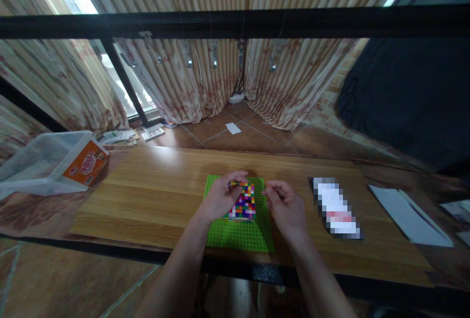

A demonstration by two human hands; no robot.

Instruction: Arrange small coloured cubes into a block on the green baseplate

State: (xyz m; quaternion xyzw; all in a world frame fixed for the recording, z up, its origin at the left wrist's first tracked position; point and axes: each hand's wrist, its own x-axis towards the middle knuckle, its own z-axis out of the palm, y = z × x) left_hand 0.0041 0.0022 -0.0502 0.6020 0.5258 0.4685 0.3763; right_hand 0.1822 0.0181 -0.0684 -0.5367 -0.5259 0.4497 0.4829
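Green baseplate carries multicoloured bricks; left hand half-curled over them, grip unclear; right hand, by the baseplate's right edge, pinches a tiny reddish piece.

The left hand, at the left part of the green board, is bare. The right hand, just past the board's right edge, is bare too. Both wrists are bare and look a bit thinner than the hands. The left forearm and the right forearm are on the near side of the board. Both are long, smooth and round, and bare as far as they show. They get fatter farther from the board. The fingernails are too blurry to see well.
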